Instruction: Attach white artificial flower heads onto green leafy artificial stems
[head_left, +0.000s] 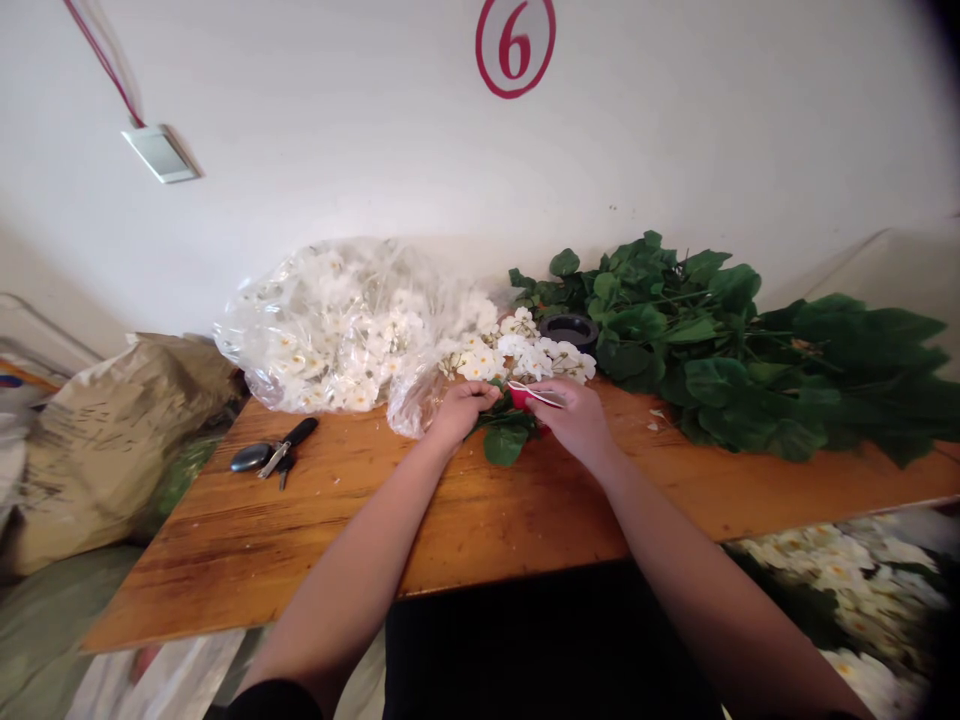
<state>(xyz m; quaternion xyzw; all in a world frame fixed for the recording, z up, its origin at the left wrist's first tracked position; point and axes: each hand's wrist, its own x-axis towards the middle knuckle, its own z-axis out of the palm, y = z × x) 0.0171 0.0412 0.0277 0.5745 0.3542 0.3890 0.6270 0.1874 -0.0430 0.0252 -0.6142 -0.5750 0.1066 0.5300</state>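
Over the middle of the wooden table, my left hand (466, 408) pinches at a sprig of green leaves (505, 442); its stem is hidden by my fingers. Just to the right, my right hand (568, 412) is closed on a folded red piece with a white edge (531, 396), whose kind I cannot make out. The two hands are a short gap apart, with the leaves between and below them. White artificial flowers (536, 355) lie right behind my hands.
A clear plastic bag of white flowers (330, 330) lies at the back left, keys with a dark fob (274, 455) in front of it. A black tape-like ring (570, 331) and a heap of green leaf stems (697, 340) lie right. More white flowers (847, 575) are below the table.
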